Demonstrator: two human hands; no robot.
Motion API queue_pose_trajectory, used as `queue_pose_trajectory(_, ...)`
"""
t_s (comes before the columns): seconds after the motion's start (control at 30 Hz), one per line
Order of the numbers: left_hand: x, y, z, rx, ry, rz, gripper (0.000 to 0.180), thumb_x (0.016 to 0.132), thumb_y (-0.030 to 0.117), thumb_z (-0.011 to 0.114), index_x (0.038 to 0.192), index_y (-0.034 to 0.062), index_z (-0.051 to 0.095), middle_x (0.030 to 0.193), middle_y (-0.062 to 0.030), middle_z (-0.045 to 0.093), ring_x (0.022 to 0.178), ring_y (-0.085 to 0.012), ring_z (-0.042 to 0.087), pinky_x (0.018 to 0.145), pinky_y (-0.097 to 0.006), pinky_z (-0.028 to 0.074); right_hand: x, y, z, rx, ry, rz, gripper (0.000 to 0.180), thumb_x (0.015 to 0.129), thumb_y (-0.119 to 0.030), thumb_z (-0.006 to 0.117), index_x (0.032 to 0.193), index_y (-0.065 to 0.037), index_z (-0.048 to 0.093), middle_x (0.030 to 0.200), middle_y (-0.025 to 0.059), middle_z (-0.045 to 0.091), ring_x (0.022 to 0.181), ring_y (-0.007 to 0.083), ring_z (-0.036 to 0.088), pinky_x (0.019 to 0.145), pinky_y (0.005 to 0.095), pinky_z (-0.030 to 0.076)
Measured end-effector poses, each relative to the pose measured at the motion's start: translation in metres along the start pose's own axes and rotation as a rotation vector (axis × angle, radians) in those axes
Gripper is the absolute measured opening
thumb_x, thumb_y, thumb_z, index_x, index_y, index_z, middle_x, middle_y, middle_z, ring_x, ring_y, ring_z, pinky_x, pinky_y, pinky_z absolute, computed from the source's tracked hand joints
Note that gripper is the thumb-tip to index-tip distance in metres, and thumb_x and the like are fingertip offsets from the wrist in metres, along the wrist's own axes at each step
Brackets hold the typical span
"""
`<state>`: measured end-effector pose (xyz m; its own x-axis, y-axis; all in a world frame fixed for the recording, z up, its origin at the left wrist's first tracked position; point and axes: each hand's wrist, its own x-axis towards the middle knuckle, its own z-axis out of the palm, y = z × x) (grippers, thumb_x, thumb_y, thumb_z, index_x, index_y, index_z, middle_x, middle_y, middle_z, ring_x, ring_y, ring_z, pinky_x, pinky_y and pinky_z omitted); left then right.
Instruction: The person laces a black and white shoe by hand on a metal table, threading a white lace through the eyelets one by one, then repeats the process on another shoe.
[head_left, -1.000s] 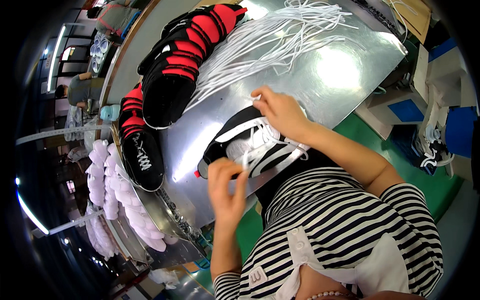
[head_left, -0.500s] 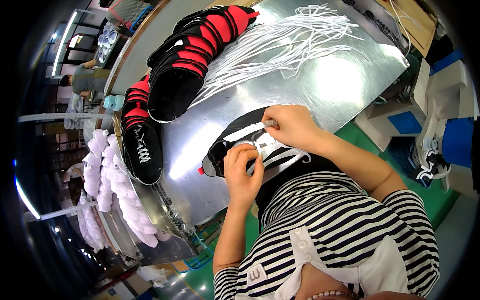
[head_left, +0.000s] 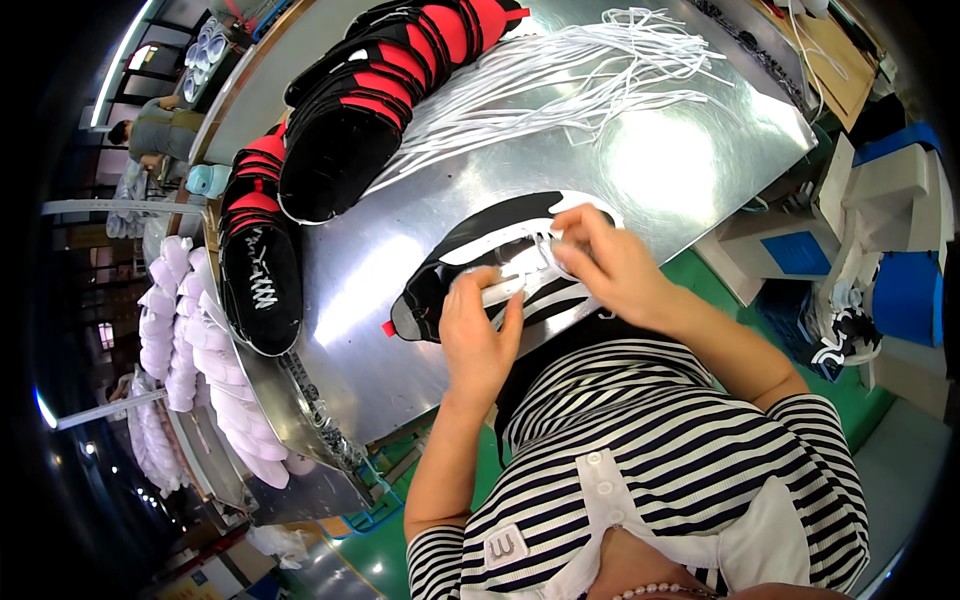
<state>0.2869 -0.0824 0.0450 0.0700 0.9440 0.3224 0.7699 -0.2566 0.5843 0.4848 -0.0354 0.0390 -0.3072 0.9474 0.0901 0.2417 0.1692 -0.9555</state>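
A black and white shoe upper [head_left: 490, 232] with a red heel tab lies on the metal table near its front edge, its throat facing up. At the near side of its opening, my left hand [head_left: 480, 330] is closed, thumb and fingers pinching the white edge of the upper. A white shoelace [head_left: 543, 250] runs across the throat. My right hand [head_left: 618, 268] is over the toe half with bent fingers closed at the lace; the exact pinch is partly hidden and slightly blurred.
Loose white laces [head_left: 560, 85] spread over the far side of the metal table [head_left: 400, 390]. Stacked black and red uppers [head_left: 345, 150] stand left of them, with a shorter stack [head_left: 262, 285] nearby. Pale shoe parts [head_left: 225, 390] hang at left. A person [head_left: 165, 130] is farther back.
My right hand has moved slightly right and down, its fingers spreading more over the throat. The upper's white toe side shows more. The whole view has shifted a little.
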Motion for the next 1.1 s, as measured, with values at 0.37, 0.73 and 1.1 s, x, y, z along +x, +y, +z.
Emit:
queue_pose_trajectory(0.37,0.010,0.001,-0.005,-0.049,-0.126,-0.161,0.024,0.078,0.012,0.079,0.091,-0.0001,0.063,0.082,-0.0096,0.066,0.071,-0.0193,0.062,0.069,-0.031,0.049,-0.026,0.006,0.011,-0.152,-0.177,0.077,0.017,0.096,-0.019,0.057,0.101,-0.003,0.052,0.080,0.0145,0.067,0.071,0.0302,0.067,0.062,0.0366,0.050)
queue_pose_trajectory(0.73,0.002,0.004,0.003,-0.155,-0.163,-0.064,0.019,0.080,0.009,0.075,0.090,-0.0012,0.063,0.081,-0.0111,0.065,0.071,-0.0210,0.061,0.067,-0.030,0.048,-0.023,0.015,0.025,-0.189,-0.186,0.153,0.017,0.095,-0.017,0.056,0.098,-0.003,0.048,0.073,0.0155,0.064,0.066,0.0338,0.064,0.059,0.0404,0.049)
queue_pose_trajectory(1.1,-0.016,-0.002,0.008,0.059,-0.027,0.225,0.013,0.082,0.000,0.068,0.091,-0.0004,0.059,0.078,-0.0140,0.057,0.070,-0.0315,0.056,0.060,-0.039,0.044,-0.006,-0.021,-0.025,-0.218,-0.140,-0.048,0.016,0.088,-0.015,0.062,0.102,-0.007,0.060,0.084,0.0127,0.067,0.074,0.0307,0.066,0.063,0.0384,0.049)
